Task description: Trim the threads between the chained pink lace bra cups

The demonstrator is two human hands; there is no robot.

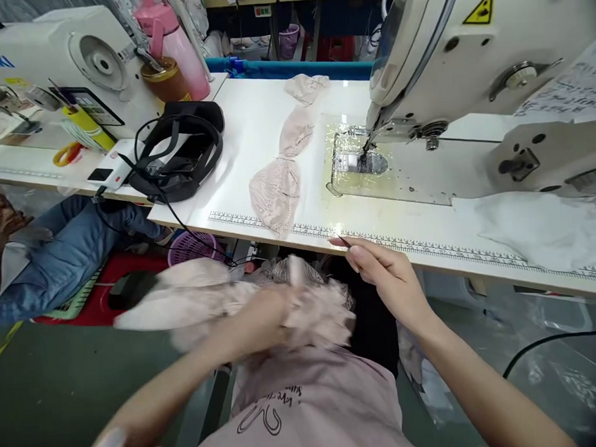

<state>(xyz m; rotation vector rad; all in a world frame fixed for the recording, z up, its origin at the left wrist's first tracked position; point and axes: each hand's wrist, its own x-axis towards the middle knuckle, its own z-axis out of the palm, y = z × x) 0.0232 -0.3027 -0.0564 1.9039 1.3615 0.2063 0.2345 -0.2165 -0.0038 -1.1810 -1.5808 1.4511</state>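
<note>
My left hand is smeared by motion among a bundle of pale pink lace fabric pieces over my lap. Its fingers are partly buried, so I cannot tell how they close. My right hand is at the table's front edge, closed on a thin, dark, pointed tool whose kind is unclear. On the white table lies a chain of pale pink lace pieces, left of the sewing machine needle area. Neither hand touches that chain.
The sewing machine rises at the right, with white cloth below it. A black headset with cables lies at the left, beside a second machine and a pink jug. Another person's hands are at far left.
</note>
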